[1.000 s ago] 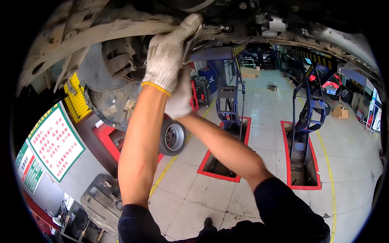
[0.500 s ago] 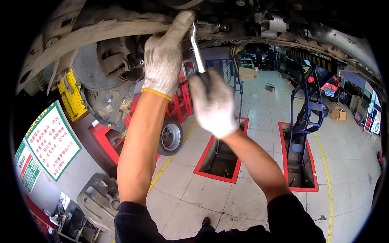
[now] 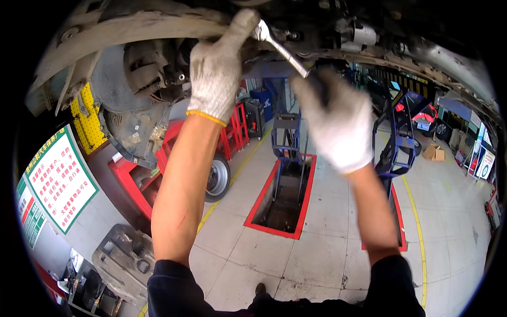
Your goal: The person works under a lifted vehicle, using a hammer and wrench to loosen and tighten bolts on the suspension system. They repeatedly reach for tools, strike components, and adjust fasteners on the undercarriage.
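Silvery metal forms a wrench (image 3: 285, 53) slanting down from the gloved left hand (image 3: 216, 71) to the gloved right hand (image 3: 336, 119), which curls, blurred, around its dark handle (image 3: 318, 86). The left touches the wrench's head (image 3: 261, 30); how far it is curled cannot be told. Above both hands spreads a car's underside (image 3: 142, 26); below the left stands a wheel (image 3: 218, 178).
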